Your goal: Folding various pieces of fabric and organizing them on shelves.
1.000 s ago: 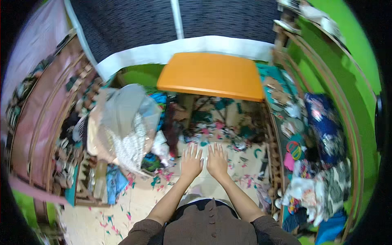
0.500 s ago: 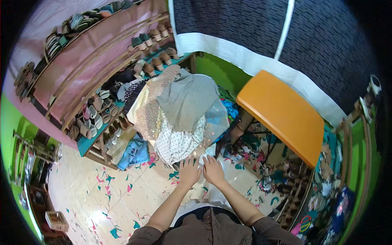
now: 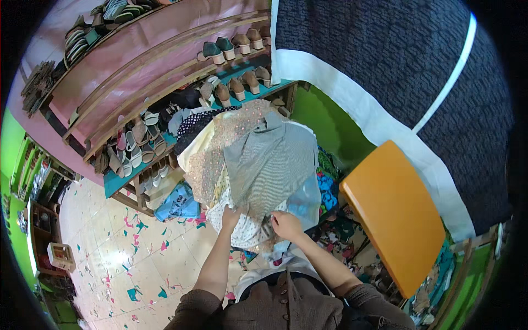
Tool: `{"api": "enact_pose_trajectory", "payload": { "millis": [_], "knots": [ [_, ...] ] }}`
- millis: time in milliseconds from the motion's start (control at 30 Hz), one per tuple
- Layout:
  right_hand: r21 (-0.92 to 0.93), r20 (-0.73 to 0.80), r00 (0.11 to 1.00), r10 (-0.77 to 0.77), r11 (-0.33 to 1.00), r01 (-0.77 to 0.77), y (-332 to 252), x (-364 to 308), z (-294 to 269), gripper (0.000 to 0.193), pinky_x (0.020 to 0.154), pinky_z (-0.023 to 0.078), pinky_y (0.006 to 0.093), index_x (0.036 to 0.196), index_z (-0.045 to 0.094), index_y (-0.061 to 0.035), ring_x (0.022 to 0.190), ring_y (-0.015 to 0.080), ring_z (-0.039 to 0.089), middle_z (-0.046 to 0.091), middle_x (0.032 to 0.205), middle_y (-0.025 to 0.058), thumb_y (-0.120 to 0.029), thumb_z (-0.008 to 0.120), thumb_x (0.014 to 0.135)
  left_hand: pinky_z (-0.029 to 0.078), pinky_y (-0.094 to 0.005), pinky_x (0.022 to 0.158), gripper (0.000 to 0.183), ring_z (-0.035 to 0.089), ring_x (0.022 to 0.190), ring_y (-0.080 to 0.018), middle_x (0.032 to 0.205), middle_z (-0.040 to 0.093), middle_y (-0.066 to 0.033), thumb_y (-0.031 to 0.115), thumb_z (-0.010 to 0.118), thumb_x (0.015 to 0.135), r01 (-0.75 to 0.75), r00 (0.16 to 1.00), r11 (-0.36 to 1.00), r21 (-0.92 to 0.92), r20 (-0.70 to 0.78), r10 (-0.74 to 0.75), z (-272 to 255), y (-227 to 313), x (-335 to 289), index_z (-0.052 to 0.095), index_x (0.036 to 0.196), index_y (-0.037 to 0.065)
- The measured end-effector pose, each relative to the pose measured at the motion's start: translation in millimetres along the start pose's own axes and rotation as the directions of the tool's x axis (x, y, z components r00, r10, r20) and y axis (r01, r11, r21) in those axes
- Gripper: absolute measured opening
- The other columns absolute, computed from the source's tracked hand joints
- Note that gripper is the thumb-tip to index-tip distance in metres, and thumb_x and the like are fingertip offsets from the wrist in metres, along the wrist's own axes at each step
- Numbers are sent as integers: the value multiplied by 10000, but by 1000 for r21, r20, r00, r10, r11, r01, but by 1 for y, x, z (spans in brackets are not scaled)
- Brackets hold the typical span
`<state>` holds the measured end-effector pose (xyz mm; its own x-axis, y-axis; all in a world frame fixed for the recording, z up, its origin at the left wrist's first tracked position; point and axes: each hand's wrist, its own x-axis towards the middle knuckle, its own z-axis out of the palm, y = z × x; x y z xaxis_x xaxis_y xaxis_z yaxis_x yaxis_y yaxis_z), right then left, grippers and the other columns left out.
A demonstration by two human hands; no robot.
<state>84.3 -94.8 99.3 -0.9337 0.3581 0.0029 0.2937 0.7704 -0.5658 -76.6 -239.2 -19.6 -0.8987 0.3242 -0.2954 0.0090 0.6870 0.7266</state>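
Observation:
A grey, finely striped cloth [image 3: 272,159] lies over a heap of fabrics, its near edge reaching toward me. My left hand [image 3: 231,218] is closed on the near left part of this edge. Closed fingers of my right hand [image 3: 287,224] pinch the near right corner; the fingertips are partly hidden. Below the grey cloth spreads a white dotted fabric [image 3: 246,234]. A sequined, beige-pink fabric [image 3: 206,170] shows along the left side of the heap, and a sheer pale blue one [image 3: 304,201] on the right.
Wooden racks with shoes [image 3: 236,88] stand at the left and back. An orange tabletop [image 3: 393,214] is close on my right. A blue garment [image 3: 179,203] lies beside the rack. Colourful scraps [image 3: 135,294] litter the tiled floor. A dark curtain with white trim [image 3: 352,107] hangs behind.
Both hands have moved forward from the near side of the heap and closed on the grey cloth. Its near edge now reaches farther toward me. The view has shifted.

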Motion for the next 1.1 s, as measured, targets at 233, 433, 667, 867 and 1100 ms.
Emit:
{"api": "enact_pose_trajectory", "payload": {
  "millis": [233, 433, 667, 867, 1100],
  "knots": [
    [268, 40, 997, 63, 961, -71, 24, 33, -27, 234, 645, 471, 378, 972, 611, -51, 767, 301, 618, 629, 908, 160, -207, 500, 838, 435, -331, 822, 453, 584, 927, -301, 992, 606, -209, 266, 620, 771, 62, 990, 875, -480, -84, -116, -9, 14, 38, 536, 1079, -56],
    [875, 213, 871, 444, 310, -372, 82, 66, -66, 482, 830, 405, 310, 1200, 492, -70, 971, 186, 521, 561, 1098, 75, -415, 488, 864, 453, -347, 779, 287, 585, 885, -315, 969, 598, -162, 91, 538, 785, -645, 741, 690, -328, -49, 669, -3, 200, -63, 573, 1066, 42],
    [859, 215, 879, 427, 345, -378, 82, 71, -102, 420, 819, 452, 369, 1163, 482, -4, 935, 231, 552, 568, 1079, 125, -261, 560, 840, 460, -393, 703, 226, 576, 798, -271, 833, 570, -56, 134, 508, 777, -842, 391, 532, -90, 578, 716, 27, 198, -117, 608, 980, 137],
    [935, 347, 772, 533, -137, -326, 101, 38, -68, 262, 814, 463, 391, 1065, 520, 16, 893, 251, 570, 586, 1002, 127, -111, 510, 836, 423, -400, 792, 297, 528, 925, -305, 924, 538, -120, 211, 532, 789, -838, 274, 522, -161, 702, 657, 20, 160, -112, 556, 1046, 64],
    [903, 97, 939, 329, -426, 56, 105, 16, -110, 289, 832, 497, 434, 1061, 505, 98, 919, 321, 600, 585, 1035, 224, -87, 486, 841, 363, -411, 927, 716, 424, 1107, -363, 1245, 379, -199, 395, 627, 740, -784, 530, 619, -39, 476, 701, -9, 157, -95, 350, 1296, 39]
  ]
}}
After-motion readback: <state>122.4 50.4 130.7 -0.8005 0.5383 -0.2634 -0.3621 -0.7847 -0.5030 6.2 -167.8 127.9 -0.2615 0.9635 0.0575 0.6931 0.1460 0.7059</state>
